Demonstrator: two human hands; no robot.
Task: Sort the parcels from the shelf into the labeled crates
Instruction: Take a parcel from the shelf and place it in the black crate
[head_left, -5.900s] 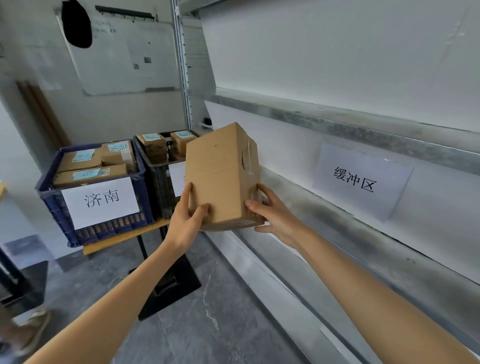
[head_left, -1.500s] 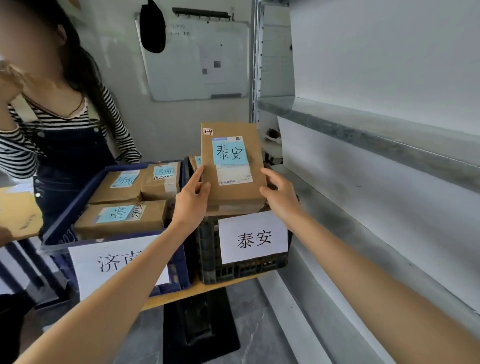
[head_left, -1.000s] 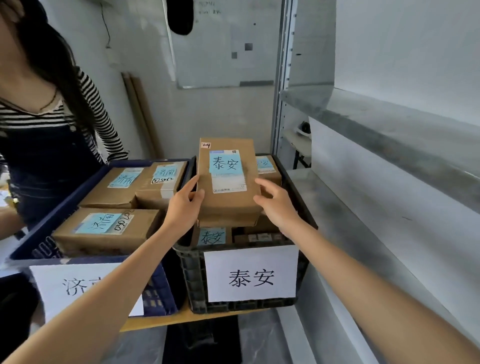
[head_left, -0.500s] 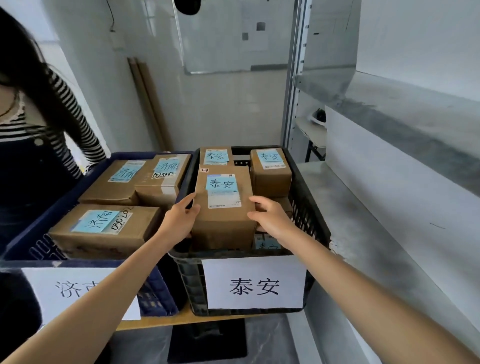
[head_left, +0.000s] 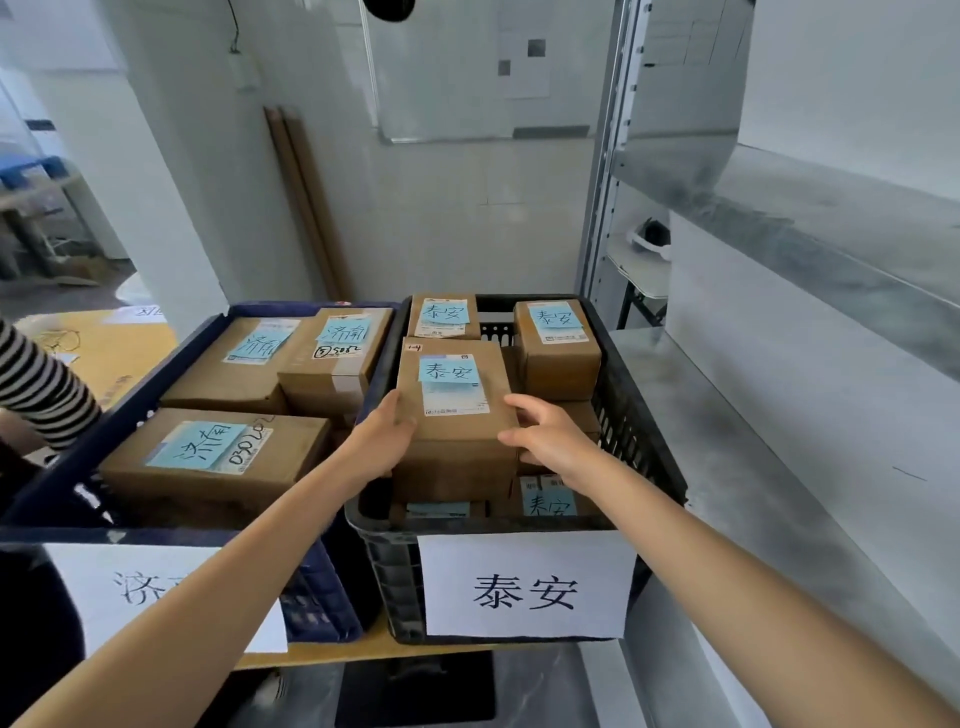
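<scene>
**A:** Where is the parcel?

**B:** It's in the black crate marked 泰安, on top of other boxes. The left hand grips its left side, thumb over the top edge. The right hand sits at the right edge with its fingers loosely curved. I cannot tell whether they grip or only touch.

**A:** How will it handle?

**B:** It's stiff, taped cardboard, probably light. The faces look smooth, so I'd clamp opposite sides low down and not pull on the blue label. The stack under it looks uneven, so it may tip once let go.
</scene>
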